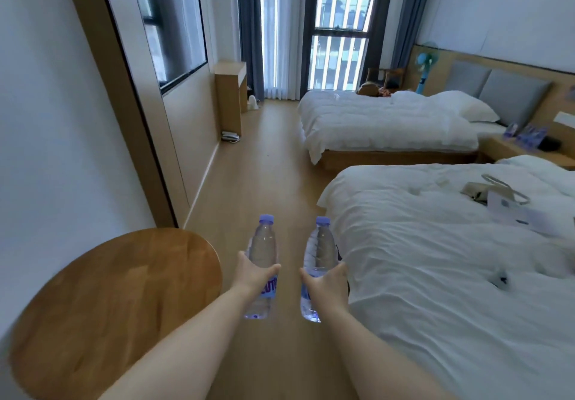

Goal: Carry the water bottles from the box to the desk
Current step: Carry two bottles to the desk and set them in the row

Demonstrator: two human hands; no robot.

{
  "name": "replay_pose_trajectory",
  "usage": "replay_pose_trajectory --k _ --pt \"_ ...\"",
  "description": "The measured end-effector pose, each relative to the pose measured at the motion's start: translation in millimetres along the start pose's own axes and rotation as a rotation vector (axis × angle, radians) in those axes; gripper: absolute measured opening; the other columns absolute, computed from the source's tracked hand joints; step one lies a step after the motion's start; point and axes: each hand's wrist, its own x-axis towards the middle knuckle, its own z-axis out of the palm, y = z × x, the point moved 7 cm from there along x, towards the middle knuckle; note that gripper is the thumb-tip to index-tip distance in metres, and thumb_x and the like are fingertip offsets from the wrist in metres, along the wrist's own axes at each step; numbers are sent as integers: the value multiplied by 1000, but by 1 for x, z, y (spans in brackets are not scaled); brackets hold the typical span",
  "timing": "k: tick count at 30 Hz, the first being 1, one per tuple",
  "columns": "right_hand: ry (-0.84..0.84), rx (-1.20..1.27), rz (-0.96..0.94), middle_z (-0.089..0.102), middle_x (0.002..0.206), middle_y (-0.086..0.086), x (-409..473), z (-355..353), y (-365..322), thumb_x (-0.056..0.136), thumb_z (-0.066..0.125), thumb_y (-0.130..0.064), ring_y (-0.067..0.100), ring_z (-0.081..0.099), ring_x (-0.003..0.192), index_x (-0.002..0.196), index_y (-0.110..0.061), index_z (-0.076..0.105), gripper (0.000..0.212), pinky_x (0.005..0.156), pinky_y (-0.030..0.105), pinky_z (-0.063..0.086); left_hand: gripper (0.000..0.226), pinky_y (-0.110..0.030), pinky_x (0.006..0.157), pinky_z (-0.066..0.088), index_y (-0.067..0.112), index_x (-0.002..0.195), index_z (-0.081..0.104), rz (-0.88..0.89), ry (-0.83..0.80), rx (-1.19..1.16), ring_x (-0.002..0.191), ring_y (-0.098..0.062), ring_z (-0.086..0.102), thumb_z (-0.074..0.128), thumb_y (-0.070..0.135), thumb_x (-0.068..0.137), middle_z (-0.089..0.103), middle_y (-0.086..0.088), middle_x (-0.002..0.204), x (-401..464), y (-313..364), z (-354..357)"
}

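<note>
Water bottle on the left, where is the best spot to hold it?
Around the labelled middle of the left water bottle, coming from the side. It stands upright and round there, so the left hand already wraps it with thumb opposite fingers.

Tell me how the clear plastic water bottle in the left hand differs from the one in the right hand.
The left hand grips its clear plastic water bottle nearly upright, beside the round wooden table. The right hand grips its clear plastic water bottle tilted slightly, by the white bed. The left bottle's label shows purple letters; the right one's is mostly hidden. Both have purple caps and are held around the middle above the wooden floor.
</note>
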Motion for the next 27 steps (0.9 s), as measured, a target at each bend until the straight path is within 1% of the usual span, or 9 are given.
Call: replay_pose_trajectory --k 2,6,9,12,17,20,23,25,27 --pt "-31 10 -7 52 97 1 28 10 -14 73 81 -36 -2 48 67 101 -17 36 57 44 10 33 57 -26 63 46 10 107 37 -7 17 -14 86 -20 56 82 19 73 54 -6 99 26 14 6" --pt "-84 70 -59 51 104 0 86 39 -38 71 84 -29 6 56 81 109 -21 34 63 58 16 44 57 -31 73 48 11 108 36 -29 46 -43 89 -22 57 82 19 73 54 -7 102 85 26 15" --pt "-106 67 -73 51 108 1 133 68 -52 70 84 -28 11 57 88 117 -19 36 67 61 16 46 58 -28 67 45 13 107 35 -61 51 -48 88 -21 57 82 21 73 54 -7 103 139 30 19" --pt "-130 52 -90 52 106 2 187 105 -66 71 84 -28 9 58 85 111 -23 34 64 58 13 43 58 -30 70 45 12 108 35 -70 65 -44 88 -22 55 81 20 73 53 -7 103 205 38 20" --pt "-114 -10 -106 48 106 1 286 169 -106 72 84 -33 12 57 85 115 -19 35 66 65 17 49 58 -33 76 48 11 107 34 -80 88 -24 89 -25 56 80 21 74 53 -9 103 331 64 10" --pt "-94 -31 -104 48 107 1 338 202 -139 73 82 -36 14 57 85 117 -18 35 67 65 18 50 58 -31 72 46 11 108 33 -74 96 -13 85 -23 55 80 20 75 52 -7 99 400 88 1" --pt "-79 -33 -112 46 105 0 385 227 -173 73 82 -36 11 54 78 116 -17 36 66 60 14 45 57 -25 61 42 14 107 31 -44 109 -18 75 -14 52 79 19 76 49 0 92 459 115 -4" --pt "-79 -30 -96 47 107 1 414 243 -186 73 82 -35 12 54 81 115 -15 37 65 65 21 50 57 -23 58 38 14 107 31 -40 112 -15 74 -12 52 78 19 76 50 1 92 493 126 -4" --pt "-71 -41 -79 48 110 4 441 257 -197 73 81 -35 13 55 87 116 -12 37 66 72 30 54 57 -25 63 41 13 109 34 -23 107 14 78 -13 54 78 21 75 52 -1 97 526 134 -3"
